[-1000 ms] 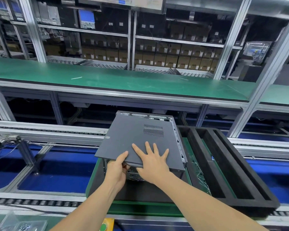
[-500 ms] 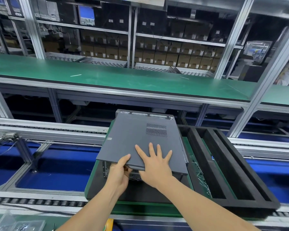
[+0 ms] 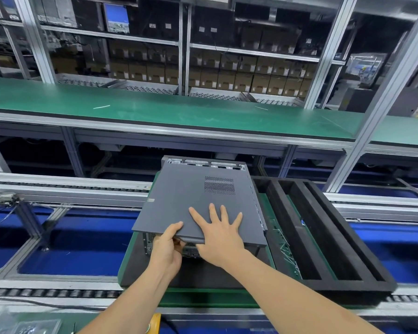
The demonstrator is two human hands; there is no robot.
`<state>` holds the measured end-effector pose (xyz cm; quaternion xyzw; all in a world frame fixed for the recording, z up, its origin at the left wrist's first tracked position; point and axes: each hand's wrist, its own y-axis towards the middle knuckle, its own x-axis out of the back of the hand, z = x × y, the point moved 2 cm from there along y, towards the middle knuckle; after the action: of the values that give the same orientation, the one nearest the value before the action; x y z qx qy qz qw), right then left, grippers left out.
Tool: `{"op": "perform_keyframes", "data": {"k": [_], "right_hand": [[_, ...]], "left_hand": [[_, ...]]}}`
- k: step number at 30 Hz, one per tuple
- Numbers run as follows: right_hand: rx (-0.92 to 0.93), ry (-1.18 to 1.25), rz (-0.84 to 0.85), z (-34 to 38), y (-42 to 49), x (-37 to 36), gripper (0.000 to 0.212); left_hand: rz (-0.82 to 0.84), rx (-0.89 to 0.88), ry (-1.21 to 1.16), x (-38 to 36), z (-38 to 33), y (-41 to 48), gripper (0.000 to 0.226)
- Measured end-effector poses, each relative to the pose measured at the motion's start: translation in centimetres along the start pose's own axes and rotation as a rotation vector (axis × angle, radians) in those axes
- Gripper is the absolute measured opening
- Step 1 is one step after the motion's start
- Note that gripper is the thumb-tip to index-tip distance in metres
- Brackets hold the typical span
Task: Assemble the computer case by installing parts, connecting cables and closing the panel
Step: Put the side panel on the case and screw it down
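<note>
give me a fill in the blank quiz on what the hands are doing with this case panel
1. The right hand lies flat on the side panel with its fingers ____.
2. The left hand grips the panel's near ____.
3. The black foam tray sits to the ____ of the computer case.
Missing words: spread; edge; right.

No text or label can be read

panel (image 3: 191, 201) hides case (image 3: 203, 162) interior, bag (image 3: 22, 326) cropped
</note>
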<state>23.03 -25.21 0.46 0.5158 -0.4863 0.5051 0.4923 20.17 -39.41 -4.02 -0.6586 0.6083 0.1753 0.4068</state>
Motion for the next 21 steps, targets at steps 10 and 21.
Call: {"op": "perform_keyframes", "data": {"k": [10, 21], "right_hand": [[-0.003, -0.006, -0.017, 0.1, -0.2, -0.2, 0.095], [-0.050, 0.060, 0.017, -0.4, 0.2, 0.4, 0.091]], "left_hand": [[-0.045, -0.005, 0.013, -0.1, -0.1, -0.3, 0.033], [-0.247, 0.096, 0.444, 0.8, -4.0, -0.6, 0.049]]}}
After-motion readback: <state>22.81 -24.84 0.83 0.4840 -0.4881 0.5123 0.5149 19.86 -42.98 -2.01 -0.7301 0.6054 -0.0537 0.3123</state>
